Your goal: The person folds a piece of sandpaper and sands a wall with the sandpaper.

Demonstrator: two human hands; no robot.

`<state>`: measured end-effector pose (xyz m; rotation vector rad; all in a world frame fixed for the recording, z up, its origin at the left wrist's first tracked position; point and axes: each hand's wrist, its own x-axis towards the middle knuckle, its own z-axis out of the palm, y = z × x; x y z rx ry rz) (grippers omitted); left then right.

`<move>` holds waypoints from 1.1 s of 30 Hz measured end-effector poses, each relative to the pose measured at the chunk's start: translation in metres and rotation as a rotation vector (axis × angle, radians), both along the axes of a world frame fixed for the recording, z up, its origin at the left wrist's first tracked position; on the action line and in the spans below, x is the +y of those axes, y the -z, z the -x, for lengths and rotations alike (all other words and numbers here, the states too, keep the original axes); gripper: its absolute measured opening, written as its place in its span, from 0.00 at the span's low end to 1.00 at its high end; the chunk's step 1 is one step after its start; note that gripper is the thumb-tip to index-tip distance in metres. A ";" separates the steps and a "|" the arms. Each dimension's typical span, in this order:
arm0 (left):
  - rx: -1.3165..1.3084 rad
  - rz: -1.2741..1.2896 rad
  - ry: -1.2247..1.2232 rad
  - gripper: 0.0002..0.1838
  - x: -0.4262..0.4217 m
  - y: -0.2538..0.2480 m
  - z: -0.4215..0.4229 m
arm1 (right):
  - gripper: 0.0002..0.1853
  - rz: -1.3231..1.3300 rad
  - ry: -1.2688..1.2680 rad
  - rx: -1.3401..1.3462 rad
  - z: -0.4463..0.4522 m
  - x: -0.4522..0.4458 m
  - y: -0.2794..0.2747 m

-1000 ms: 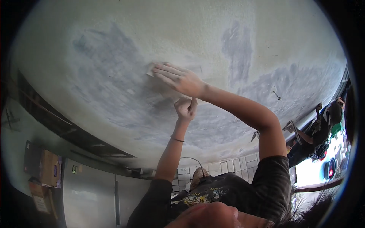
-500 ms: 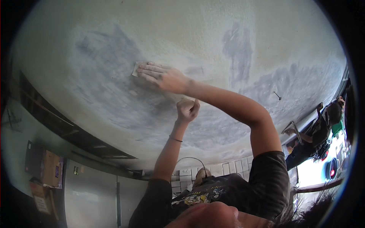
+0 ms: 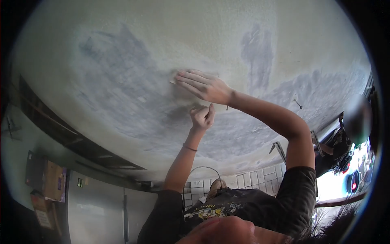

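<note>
My right hand (image 3: 205, 86) lies flat with its fingers stretched out, pressing a small pale sheet of sandpaper (image 3: 172, 81) against the patchy wall surface (image 3: 113, 73). Only an edge of the sheet shows past the fingertips, and the fingers look dusty. Just below, my left hand (image 3: 201, 117) is closed in a fist close to the same surface, its thumb raised. Whatever it may hold is hidden. Greyish-purple patches and whitish smears cover the surface around both hands.
A thin pin-like rod (image 3: 298, 104) sticks out of the surface at right. Another person (image 3: 335, 148) is at the far right, partly blurred, near a metal frame (image 3: 278, 149). Boxes (image 3: 53, 181) and a grey cabinet (image 3: 95, 207) stand at lower left. Light floor tiles (image 3: 260, 178) lie below.
My right hand has slid right across the surface with the sandpaper, and its elbow has shifted right. My left fist has barely moved. The other person's head has moved and blurred.
</note>
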<state>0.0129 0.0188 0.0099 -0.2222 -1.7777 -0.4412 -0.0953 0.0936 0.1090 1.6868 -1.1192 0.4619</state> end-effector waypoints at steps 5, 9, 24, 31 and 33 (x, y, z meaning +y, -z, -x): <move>-0.078 0.096 0.045 0.25 -0.005 0.000 -0.010 | 0.29 0.031 0.044 0.084 -0.017 -0.022 -0.013; -0.080 0.111 0.081 0.25 -0.007 0.003 -0.010 | 0.28 -0.009 0.044 0.065 0.013 0.021 0.004; -0.119 0.060 0.099 0.26 -0.005 0.001 -0.010 | 0.25 0.050 -0.029 0.067 -0.024 -0.028 -0.027; -0.096 0.068 0.030 0.26 -0.002 0.001 -0.007 | 0.27 -0.035 0.038 0.080 0.037 0.054 0.004; -0.046 -0.035 -0.023 0.26 0.005 0.000 -0.003 | 0.27 -0.054 0.107 0.107 0.037 0.055 0.004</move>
